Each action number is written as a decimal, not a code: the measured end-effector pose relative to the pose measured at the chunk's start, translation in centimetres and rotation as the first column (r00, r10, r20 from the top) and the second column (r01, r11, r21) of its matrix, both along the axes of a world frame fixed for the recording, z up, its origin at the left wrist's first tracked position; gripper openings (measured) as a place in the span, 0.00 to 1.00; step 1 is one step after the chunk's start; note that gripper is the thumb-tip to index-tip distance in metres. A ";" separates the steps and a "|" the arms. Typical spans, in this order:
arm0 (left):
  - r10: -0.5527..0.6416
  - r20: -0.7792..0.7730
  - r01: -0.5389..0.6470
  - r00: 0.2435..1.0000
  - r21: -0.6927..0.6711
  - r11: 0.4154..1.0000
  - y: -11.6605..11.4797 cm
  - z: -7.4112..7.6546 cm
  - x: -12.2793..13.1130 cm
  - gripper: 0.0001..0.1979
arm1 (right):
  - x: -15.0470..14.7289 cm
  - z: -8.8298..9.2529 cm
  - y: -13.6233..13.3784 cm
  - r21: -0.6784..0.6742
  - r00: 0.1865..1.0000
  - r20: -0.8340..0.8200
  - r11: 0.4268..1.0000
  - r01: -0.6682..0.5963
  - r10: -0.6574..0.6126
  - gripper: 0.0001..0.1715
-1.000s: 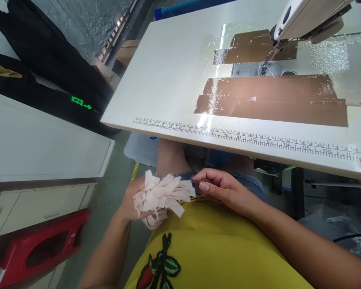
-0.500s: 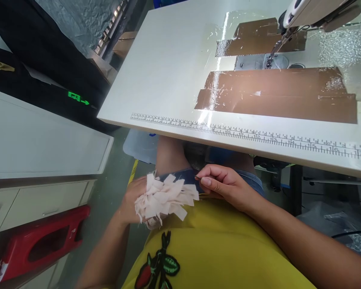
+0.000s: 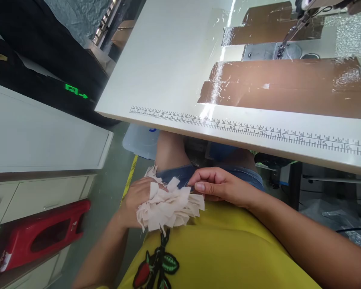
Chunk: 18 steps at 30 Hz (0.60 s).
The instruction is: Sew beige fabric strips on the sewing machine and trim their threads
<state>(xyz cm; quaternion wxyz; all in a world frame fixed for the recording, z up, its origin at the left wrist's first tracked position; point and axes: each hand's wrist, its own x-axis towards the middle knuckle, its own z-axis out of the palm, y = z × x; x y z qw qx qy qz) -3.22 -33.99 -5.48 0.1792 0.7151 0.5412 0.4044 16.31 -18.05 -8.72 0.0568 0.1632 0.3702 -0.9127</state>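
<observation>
Over my lap, a bunch of cream fabric strips (image 3: 168, 204) with frayed edges rests in my left hand (image 3: 135, 202), whose fingers are wrapped round it and partly covered by it. More cream cloth pokes out beyond the knuckles. My right hand (image 3: 218, 185) is just right of the bunch, thumb and forefinger pinched together near its upper edge. What lies between those fingertips is too small to make out.
Ahead is a white table (image 3: 168, 72) with a printed ruler edge, brown tape (image 3: 258, 86) and a sewing machine (image 3: 301, 24) at upper right. A red plastic stool (image 3: 48, 237) is at lower left. A translucent bin (image 3: 141, 140) stands under the table.
The view has shifted slightly, with the table higher in it. The fabric bunch has turned and spread, showing more cloth past my left knuckles. My right fingertips are closer to the bunch.
</observation>
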 end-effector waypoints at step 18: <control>-0.028 -0.030 0.027 0.999 -0.023 0.999 0.0 -0.3 -0.1 0.10 | -0.6 -0.5 -0.1 0.005 0.998 -0.053 0.999 -0.037 0.037 0.16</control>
